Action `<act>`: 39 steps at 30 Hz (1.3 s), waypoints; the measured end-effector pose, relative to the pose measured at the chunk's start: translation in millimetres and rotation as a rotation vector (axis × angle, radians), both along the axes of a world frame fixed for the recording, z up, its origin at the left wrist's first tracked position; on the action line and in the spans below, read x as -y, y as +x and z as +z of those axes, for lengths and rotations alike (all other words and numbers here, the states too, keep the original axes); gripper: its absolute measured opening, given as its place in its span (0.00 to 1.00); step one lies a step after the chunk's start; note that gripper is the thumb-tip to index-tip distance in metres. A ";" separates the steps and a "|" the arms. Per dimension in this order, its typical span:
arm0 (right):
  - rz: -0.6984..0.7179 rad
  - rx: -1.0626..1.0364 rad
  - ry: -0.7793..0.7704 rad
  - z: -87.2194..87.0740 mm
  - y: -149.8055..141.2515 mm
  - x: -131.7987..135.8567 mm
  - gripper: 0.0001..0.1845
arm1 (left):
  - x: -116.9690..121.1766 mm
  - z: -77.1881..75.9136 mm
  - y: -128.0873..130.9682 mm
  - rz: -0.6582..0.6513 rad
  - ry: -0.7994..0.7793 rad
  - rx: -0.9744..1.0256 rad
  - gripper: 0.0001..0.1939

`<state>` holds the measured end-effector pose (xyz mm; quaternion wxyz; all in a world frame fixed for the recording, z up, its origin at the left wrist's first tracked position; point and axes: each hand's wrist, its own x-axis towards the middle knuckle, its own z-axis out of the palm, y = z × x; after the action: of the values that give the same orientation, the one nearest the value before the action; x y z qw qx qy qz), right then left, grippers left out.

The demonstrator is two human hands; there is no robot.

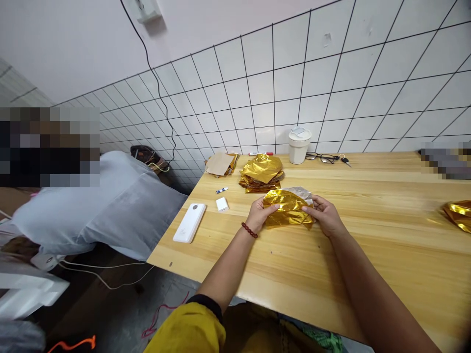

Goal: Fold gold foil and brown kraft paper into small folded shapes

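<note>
A crinkled sheet of gold foil (287,209) lies on the wooden table (331,255) in front of me. My left hand (258,213), with a red bead bracelet at the wrist, pinches its left edge. My right hand (326,214) grips its right edge, fingers curled over the foil. A silvery corner of the sheet shows behind the gold. Just beyond it sits a stack of gold foil sheets (261,172).
A white power bank (190,222), a small white box (222,204), a white lidded cup (298,145), glasses (322,157) with keys and a red marker (260,154) lie on the table. More gold foil (459,214) lies at the right edge. A person in grey (110,206) sits left.
</note>
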<state>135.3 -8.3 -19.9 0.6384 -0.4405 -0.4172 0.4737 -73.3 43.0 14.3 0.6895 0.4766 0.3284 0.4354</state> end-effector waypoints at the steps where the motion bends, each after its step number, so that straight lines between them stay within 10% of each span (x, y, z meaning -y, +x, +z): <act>1: -0.023 0.034 0.013 2.7 0.0 0.0 0.20 | -1.5 1.6 -0.8 0.000 0.056 -0.037 0.24; 9: -0.144 0.508 0.326 34.5 3.8 19.1 0.05 | -6.4 23.7 -23.7 -0.055 0.826 -0.176 0.05; 18: 0.222 0.760 0.059 14.7 -5.4 34.0 0.08 | 5.8 -11.3 -50.9 -0.447 0.612 -0.532 0.21; 31: 0.173 0.777 -0.190 10.6 10.4 37.3 0.21 | 1.7 -4.8 -55.2 -0.302 0.720 -0.844 0.21; 39: 0.009 1.030 -0.070 -5.2 12.8 27.3 0.21 | -1.5 -9.1 -54.3 -0.206 0.662 -0.931 0.26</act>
<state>148.1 -35.6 -25.1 0.3330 -0.6358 -0.6634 0.2117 -127.6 44.5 5.3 0.3252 0.8377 0.3953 0.1902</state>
